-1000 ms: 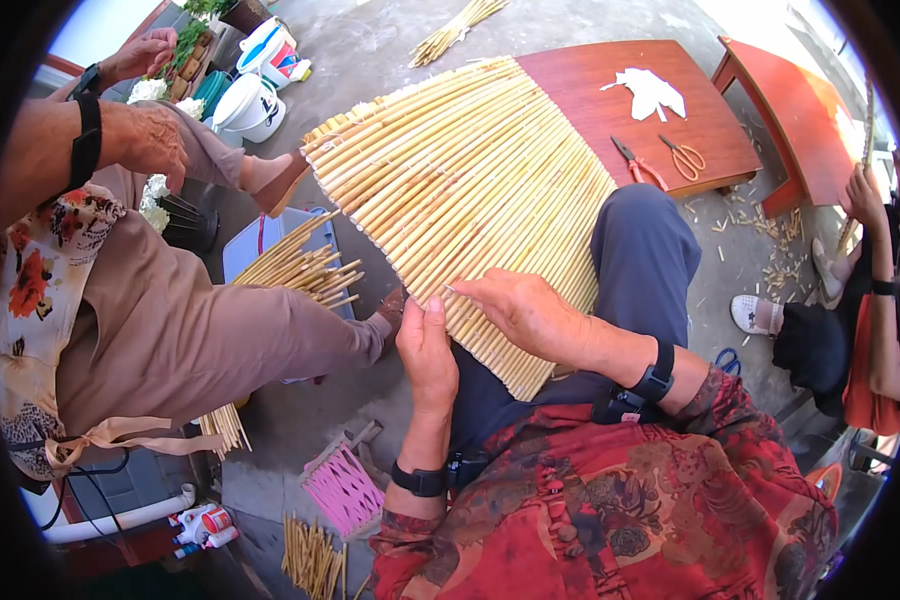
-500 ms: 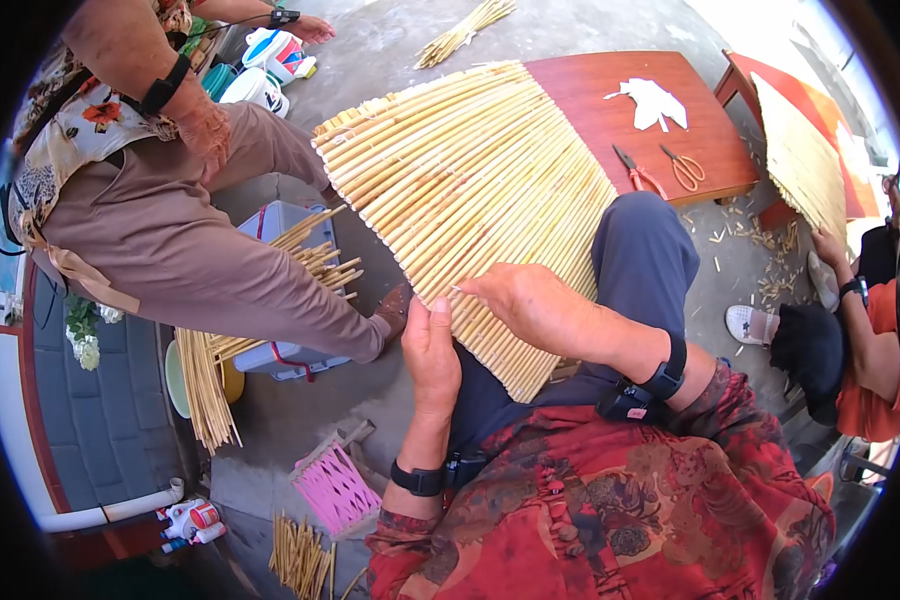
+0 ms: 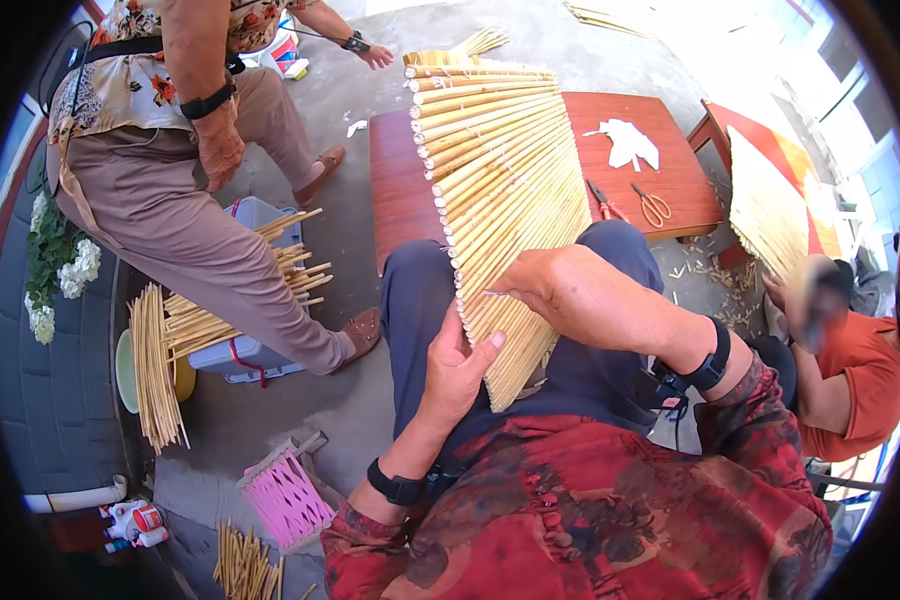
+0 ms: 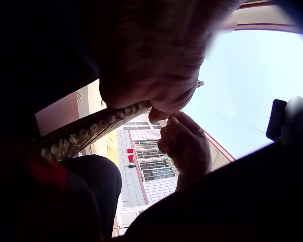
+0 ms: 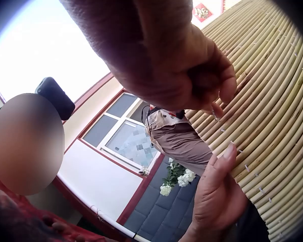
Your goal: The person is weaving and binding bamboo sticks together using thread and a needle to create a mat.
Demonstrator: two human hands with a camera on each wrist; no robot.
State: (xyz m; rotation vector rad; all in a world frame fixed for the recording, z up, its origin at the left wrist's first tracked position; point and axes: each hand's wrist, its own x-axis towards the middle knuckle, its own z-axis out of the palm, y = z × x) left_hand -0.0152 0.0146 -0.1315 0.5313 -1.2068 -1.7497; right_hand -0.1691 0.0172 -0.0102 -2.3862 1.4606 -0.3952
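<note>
A mat of thin yellow reed sticks [image 3: 505, 170] tied side by side stands tilted over the person's lap. White stitches of thread [image 5: 246, 167] cross its sticks. At its near left edge the left hand [image 3: 448, 382] grips it, thumb on the face and fingers behind. Just above, the right hand [image 3: 580, 298] pinches a thin shiny needle-like piece [image 3: 492, 292] close to the mat's edge. From below, the left wrist view shows the row of cut stick ends [image 4: 95, 128] and both hands near the edge.
A low red table [image 3: 395, 180] beyond the knees bears pliers [image 3: 604, 203], scissors [image 3: 652, 205] and a white paper shape [image 3: 627, 143]. Reed sticks [image 3: 153, 365] lie by a grey-blue box [image 3: 235, 350] at left. A pink woven stool [image 3: 288, 500] stands nearby. Two other people are close by.
The mat has swung round and stands steeper, and the view has shifted. The left thumb has spread away from its fingers. The person at left has stepped further forward.
</note>
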